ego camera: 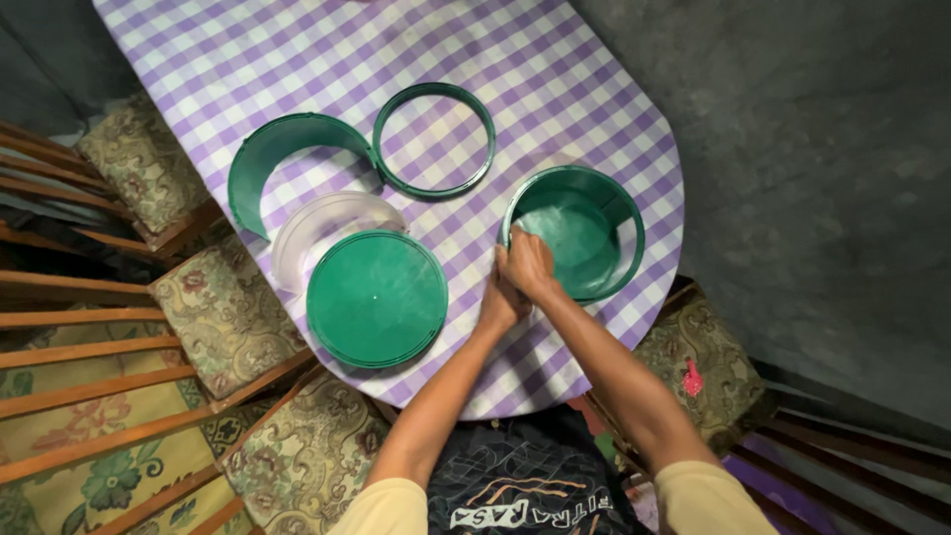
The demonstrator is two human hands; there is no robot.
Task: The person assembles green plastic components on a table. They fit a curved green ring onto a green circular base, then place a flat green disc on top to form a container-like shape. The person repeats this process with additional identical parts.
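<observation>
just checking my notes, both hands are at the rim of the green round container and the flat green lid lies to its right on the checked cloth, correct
Not quite. The head view shows the flat green lid lying to the left of the green round container, not its right. Both the left hand and right hand are at its rim, on the checked cloth.

Bowl [575, 233] right on the table [297, 59], disc [376, 297] left of it, ring [434, 140] behind.

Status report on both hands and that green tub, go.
Right hand grips the green tub at its near rim. Left hand pressed beneath the right, grip unclear. Green lid, ring and curved panels lie clear to the left.
</observation>
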